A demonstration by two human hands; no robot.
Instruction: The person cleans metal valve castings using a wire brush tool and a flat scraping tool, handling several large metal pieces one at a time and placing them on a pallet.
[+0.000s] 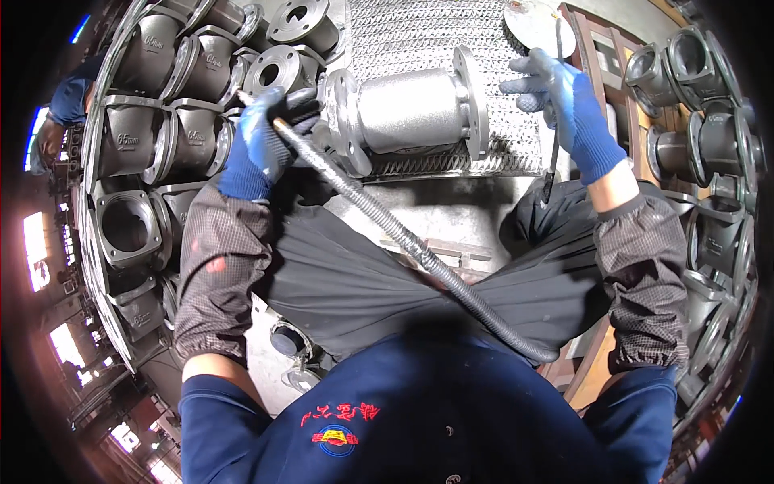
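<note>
My left hand [266,137], in a blue and dark work glove, is closed around the end of a grey ribbed flexible hose [387,222]. A short, pale tip sticks out past the fingers, and the hand hides the rest of that end. The hose runs down to the right across my lap. Between my hands a silvery metal pipe fitting [407,111] with round end flanges lies on its side. My gloved right hand [564,109] is right of its right flange, apart from it, fingers stretched and spread. A thin dark rod [553,161] passes behind this hand; whether the palm touches it is unclear.
The fitting lies on a metal mesh surface [443,24]. Grey cast fittings are stacked at the left [129,137] and the right [709,145]. A pale round disc [540,28] lies at the far right. Another person's arm [68,101] shows at the far left edge.
</note>
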